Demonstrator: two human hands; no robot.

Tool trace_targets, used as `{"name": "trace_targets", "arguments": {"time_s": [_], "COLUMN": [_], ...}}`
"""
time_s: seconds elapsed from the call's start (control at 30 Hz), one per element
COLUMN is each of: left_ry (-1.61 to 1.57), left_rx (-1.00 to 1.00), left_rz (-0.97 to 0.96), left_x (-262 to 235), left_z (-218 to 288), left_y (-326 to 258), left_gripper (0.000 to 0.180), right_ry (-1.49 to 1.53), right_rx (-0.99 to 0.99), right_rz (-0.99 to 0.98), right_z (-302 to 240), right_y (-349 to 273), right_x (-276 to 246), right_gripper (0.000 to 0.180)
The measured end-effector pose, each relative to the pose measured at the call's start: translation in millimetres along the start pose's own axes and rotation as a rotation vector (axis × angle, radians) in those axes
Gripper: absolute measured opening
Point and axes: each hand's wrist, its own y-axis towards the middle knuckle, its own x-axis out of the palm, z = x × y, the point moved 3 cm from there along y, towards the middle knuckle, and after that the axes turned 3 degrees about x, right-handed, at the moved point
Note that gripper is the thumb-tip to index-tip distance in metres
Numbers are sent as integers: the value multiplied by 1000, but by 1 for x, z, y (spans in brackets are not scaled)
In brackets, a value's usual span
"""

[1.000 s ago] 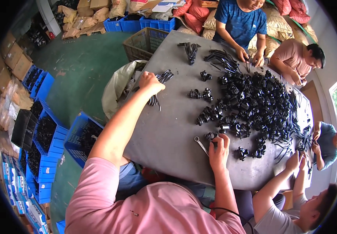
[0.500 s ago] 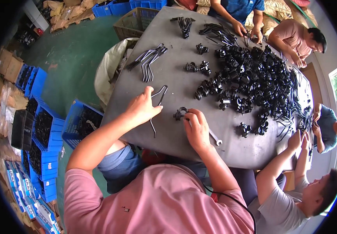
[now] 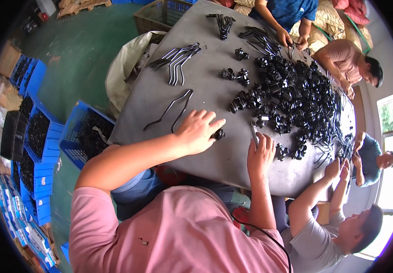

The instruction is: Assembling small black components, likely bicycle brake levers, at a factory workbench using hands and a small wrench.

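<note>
The bent grey metal rod (image 3: 171, 109) has been released onto the grey table (image 3: 214, 159), the left hand (image 3: 198, 132) now closed on a small black clamp (image 3: 219, 134) while a slim grey wrench (image 3: 254, 133) is pinned beneath the flat, open right hand (image 3: 260, 152).

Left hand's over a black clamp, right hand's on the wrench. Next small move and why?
Probably bring the wrench under the right hand across to the black clamp piece beneath the left hand. The bent metal rod lies on the table by that hand, while tool and part are apart. Whether the fingers grip either one is hard to tell.
</note>
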Motion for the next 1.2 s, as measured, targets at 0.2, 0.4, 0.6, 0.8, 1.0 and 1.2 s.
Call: {"name": "trace_targets", "arguments": {"time_s": [0.2, 0.4, 0.6, 0.8, 1.0, 1.2], "left_ry": [-481, -936, -305, -132, -170, -331], "left_rx": [-245, -245, 17, -49, -76, -169], "left_rz": [56, 203, 147, 105, 151, 137], "left_x": [34, 17, 15, 21, 37, 35], "left_z": [-15, -8, -20, -2, -7, -12], "left_y": [6, 9, -6, -4, 6, 2], "left_gripper": [39, 42, 58, 50, 34, 40], "right_ry": [570, 1729, 564, 408, 324, 425], "right_rx": [205, 627, -23, -119, -29, 54], "right_rz": [-323, -708, -321, -94, -203, -314], "right_z": [-50, -72, -66, -71, -57, -56], "right_y": [-6, 4, 11, -1, 4, 13], "right_x": [27, 44, 38, 33, 41, 47], "right_gripper": [43, 51, 51, 37, 17, 17]}}
